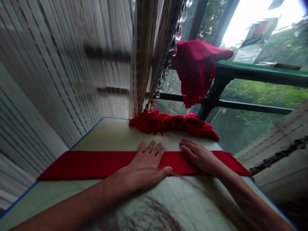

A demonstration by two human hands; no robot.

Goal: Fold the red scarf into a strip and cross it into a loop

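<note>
A red scarf [91, 163], folded into a long flat strip, lies across the table from its left edge to past its right edge. My left hand [148, 166] rests palm down on the middle of the scarf, its fingers spread and the fingertips just beyond the far edge. My right hand [198, 155] touches the scarf further right, fingers stretched out and held close together. Neither hand grips the cloth. The scarf's right end looks slightly frayed or fringed.
A bunched red cloth [173, 123] lies along the far end of the pale table [106, 134]. Another red fringed cloth [194, 70] hangs over the green window rail [262, 73]. Striped curtains [72, 64] with a beaded trim border the left side. Blurred hair shows at the bottom.
</note>
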